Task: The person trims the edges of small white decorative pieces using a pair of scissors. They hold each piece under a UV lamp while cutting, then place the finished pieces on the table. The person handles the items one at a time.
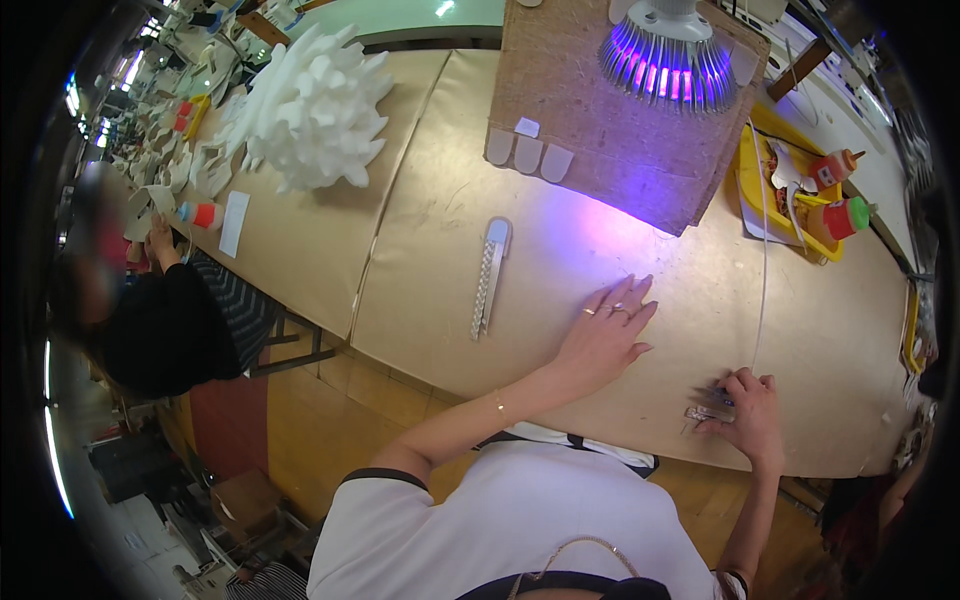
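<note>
My left hand lies open on the gold-coloured work table, palm down with fingers stretched out, near the violet light patch. It holds nothing. My right hand, farther right near the front edge, has its fingers closed around a small light patterned piece with something dark beside it. The fingers partly hide this piece, so its kind is unclear. A folded pale strap with a woven pattern and a rounded greyish end lies to the left of my left hand, apart from it.
A lamp with violet lights hangs over a brown board with several pale tabs. At right stands a yellow tray with bottles; a thin white cord crosses the table. White foam shapes and a seated person are left.
</note>
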A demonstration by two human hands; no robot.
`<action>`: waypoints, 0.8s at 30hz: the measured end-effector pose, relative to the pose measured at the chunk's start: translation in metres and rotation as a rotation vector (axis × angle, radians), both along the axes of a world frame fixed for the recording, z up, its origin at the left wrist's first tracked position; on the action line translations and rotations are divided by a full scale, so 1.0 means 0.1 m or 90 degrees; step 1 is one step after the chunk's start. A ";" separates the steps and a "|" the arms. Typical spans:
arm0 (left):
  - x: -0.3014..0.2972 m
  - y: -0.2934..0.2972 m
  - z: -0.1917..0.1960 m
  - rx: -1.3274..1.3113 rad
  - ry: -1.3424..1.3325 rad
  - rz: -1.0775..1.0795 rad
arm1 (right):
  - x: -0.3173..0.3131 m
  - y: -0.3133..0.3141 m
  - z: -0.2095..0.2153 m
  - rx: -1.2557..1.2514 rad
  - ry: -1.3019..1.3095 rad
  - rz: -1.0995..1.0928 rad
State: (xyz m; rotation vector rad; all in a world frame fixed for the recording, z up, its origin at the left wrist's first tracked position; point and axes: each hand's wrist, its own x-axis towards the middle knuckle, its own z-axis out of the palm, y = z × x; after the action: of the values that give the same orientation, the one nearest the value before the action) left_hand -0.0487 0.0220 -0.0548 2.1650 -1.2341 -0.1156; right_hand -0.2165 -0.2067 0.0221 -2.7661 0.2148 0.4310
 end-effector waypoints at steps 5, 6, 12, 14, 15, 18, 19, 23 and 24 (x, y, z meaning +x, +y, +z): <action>-0.02 -0.11 -0.04 0.051 0.008 -0.027 | 0.05 -0.05 -0.06 0.036 0.036 -0.005; -0.04 -0.08 -0.03 0.050 0.023 -0.025 | 0.09 -0.05 -0.06 0.103 0.012 -0.044; -0.02 -0.07 0.22 -0.181 0.355 0.086 | 0.65 0.13 0.02 0.508 -0.120 -0.367; 0.08 -0.10 0.33 -0.288 0.664 0.048 | 0.96 0.25 0.01 0.651 -0.294 -0.417; 0.14 -0.12 0.38 -0.337 0.815 0.018 | 1.13 0.30 0.01 0.740 -0.352 -0.440; 0.32 -0.12 0.53 -0.399 0.819 -0.007 | 1.55 0.40 0.06 0.834 -0.440 -0.480; 0.39 -0.11 0.58 -0.376 0.801 0.016 | 1.65 0.43 0.09 0.819 -0.438 -0.522; 0.71 -0.05 0.70 -0.362 0.736 0.077 | 1.85 0.46 0.20 0.814 -0.487 -0.459; 0.78 -0.05 0.72 -0.377 0.729 0.081 | 1.86 0.44 0.22 0.826 -0.494 -0.455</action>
State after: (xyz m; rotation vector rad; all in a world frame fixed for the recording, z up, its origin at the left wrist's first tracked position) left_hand 0.0290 0.0171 0.0170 1.2604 -0.3702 -0.7162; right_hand -0.0303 -0.1632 0.0445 -1.2784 0.4686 -0.5296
